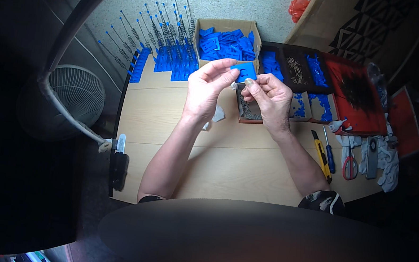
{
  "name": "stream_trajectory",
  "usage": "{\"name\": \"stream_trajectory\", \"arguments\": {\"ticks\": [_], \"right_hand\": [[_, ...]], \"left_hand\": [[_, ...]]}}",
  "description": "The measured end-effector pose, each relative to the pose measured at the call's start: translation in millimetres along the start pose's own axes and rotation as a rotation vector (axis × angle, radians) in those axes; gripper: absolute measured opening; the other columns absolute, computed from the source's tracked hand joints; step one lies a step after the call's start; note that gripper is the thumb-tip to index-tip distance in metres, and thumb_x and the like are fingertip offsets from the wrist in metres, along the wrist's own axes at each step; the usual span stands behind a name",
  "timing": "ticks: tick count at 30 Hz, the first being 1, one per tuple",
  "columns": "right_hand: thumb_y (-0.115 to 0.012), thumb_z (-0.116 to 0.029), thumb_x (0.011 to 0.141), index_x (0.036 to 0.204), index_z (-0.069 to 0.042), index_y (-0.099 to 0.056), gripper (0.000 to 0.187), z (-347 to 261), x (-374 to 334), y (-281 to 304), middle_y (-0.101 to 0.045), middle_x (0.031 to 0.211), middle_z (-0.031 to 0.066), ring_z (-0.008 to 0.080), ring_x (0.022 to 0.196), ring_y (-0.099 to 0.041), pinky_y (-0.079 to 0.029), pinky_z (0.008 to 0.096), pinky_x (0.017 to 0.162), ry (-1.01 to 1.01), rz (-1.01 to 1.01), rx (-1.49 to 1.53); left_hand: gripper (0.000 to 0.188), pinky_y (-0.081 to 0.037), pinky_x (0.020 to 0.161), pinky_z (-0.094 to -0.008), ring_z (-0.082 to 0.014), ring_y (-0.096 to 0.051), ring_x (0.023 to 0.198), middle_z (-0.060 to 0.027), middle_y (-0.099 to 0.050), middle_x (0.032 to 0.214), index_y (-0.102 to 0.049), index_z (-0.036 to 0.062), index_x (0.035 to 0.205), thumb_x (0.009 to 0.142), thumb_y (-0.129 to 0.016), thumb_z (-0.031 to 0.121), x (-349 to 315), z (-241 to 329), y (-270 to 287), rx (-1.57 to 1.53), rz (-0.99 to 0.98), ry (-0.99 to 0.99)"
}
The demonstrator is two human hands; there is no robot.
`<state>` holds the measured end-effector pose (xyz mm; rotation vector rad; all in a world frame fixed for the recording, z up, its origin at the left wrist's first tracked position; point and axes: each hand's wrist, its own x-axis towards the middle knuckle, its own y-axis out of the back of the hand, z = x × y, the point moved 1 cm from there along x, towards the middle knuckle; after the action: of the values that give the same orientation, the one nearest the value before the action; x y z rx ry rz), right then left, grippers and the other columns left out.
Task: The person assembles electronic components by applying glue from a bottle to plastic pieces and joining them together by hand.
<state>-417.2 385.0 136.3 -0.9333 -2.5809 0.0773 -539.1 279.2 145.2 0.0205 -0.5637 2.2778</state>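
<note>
A small flat blue plastic piece with cut-outs (244,71) is held up over the table between both hands. My left hand (207,89) pinches its left end between thumb and fingers. At its right lower edge, my right hand (271,101) grips it with bent fingers and thumb. Just beyond the hands stands a cardboard box (198,34) heaped with similar blue plastic pieces (232,46). To the left of it, several blue bases with upright spring-wound rods (169,55) stand in rows. A crumpled white scrap (219,114) lies beneath the hands.
On the right, a dark tray (280,49) holds small parts, beside a red tray (347,86) of dark thin pieces. A yellow cutter (321,155), blue screwdriver (329,153), red-handled scissors (350,164) and white gloves (388,164) lie nearer. A fan (75,93) stands left of the table.
</note>
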Motion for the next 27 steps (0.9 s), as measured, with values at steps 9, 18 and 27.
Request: {"name": "stream_trajectory", "arguments": {"ticks": [9, 18, 27], "right_hand": [[-0.067, -0.010, 0.092, 0.100, 0.002, -0.062, 0.016, -4, 6, 2, -0.067, 0.084, 0.0051, 0.0068, 0.074, -0.064, -0.054, 0.0212, 0.065, 0.027, -0.039, -0.036], [-0.070, -0.004, 0.088, 0.097, 0.001, -0.062, 0.014, 2, 33, -1, -0.063, 0.086, 0.0009, 0.0032, 0.073, -0.058, -0.050, 0.0181, 0.066, 0.025, -0.066, -0.097], [-0.072, 0.000, 0.085, 0.092, 0.000, -0.063, 0.012, 11, 32, 10, -0.064, 0.087, 0.0026, 0.0046, 0.076, -0.060, -0.051, 0.0184, 0.070, 0.040, -0.026, -0.080]], "left_hand": [[0.032, -0.052, 0.087, -0.0270, -0.0131, -0.065, 0.093, -0.0110, -0.070, 0.103, -0.067, -0.0024, 0.111, 0.082, -0.077, 0.008, 11, 23, 16, 0.159, -0.080, 0.037], [0.029, -0.056, 0.079, -0.0238, -0.0108, -0.065, 0.088, -0.0089, -0.069, 0.097, -0.067, -0.0036, 0.110, 0.083, -0.075, 0.003, 19, 18, 19, 0.267, -0.134, -0.091], [0.032, -0.055, 0.083, -0.0264, -0.0115, -0.066, 0.088, -0.0076, -0.068, 0.098, -0.066, -0.0042, 0.112, 0.082, -0.076, 0.003, 12, -7, 16, 0.143, -0.099, 0.040]]}}
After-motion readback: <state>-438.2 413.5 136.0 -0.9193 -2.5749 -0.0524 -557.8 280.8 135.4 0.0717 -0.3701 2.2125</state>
